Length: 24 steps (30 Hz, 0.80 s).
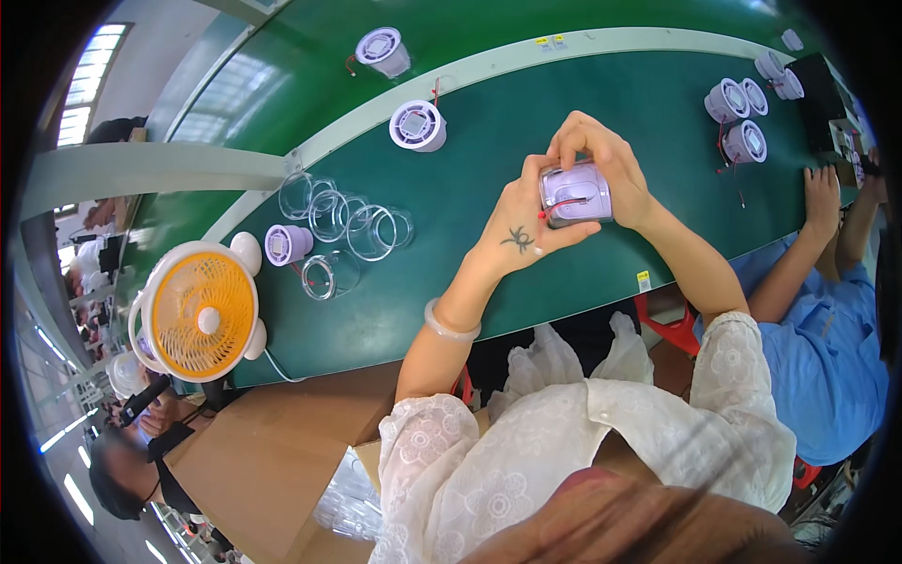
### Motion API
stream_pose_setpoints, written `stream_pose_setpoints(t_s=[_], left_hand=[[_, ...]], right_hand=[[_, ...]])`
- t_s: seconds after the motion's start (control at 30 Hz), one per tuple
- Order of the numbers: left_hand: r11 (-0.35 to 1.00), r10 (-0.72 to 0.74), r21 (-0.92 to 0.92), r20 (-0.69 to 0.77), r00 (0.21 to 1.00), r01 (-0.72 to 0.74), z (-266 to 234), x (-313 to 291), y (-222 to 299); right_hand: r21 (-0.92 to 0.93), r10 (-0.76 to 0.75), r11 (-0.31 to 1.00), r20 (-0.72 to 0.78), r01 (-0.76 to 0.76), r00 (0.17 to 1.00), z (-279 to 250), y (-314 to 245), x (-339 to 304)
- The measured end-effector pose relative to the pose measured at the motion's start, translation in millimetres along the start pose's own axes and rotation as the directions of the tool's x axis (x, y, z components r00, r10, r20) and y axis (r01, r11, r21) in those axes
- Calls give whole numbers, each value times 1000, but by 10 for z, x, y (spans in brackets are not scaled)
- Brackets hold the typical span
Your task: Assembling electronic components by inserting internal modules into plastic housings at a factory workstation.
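Between my hands, above the green table, is a pale purple plastic housing inside a clear cup (576, 195), with a red wire showing on its face. My left hand (512, 224) wraps its left side, the thumb along its lower edge. From above and the right, my right hand (615, 174) grips its top edge with bent fingers. Left of my hands several clear plastic cups (374, 233) lie on the table, beside a purple housing (288, 244) with a red wire. Another purple housing (417, 127) lies farther off, by the table's back rail.
Beyond the rail is one more purple housing (385, 54). Several housings (744, 142) stand at the far right, near a co-worker in blue (817, 352). A yellow and white fan (202, 315) stands at the left edge. A cardboard box (254, 461) holds clear plastic pieces (348, 498).
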<state>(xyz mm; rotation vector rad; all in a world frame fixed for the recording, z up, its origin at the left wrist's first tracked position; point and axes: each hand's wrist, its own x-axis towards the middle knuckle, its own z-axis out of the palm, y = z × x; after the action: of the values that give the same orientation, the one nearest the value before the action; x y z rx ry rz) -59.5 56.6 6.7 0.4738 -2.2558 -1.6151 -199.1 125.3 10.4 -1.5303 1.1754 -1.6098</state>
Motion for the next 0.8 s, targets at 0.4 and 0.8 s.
stream_pose_setpoints(t_s=[0.4, 0.8], left_hand=[[911, 262, 353, -93, 961, -214, 80, -46, -37], [987, 134, 77, 76, 988, -140, 1, 9, -18]], right_hand=[[335, 230, 922, -66, -196, 971, 107, 19, -108], [-57, -52, 997, -49, 50, 997, 144, -103, -143]])
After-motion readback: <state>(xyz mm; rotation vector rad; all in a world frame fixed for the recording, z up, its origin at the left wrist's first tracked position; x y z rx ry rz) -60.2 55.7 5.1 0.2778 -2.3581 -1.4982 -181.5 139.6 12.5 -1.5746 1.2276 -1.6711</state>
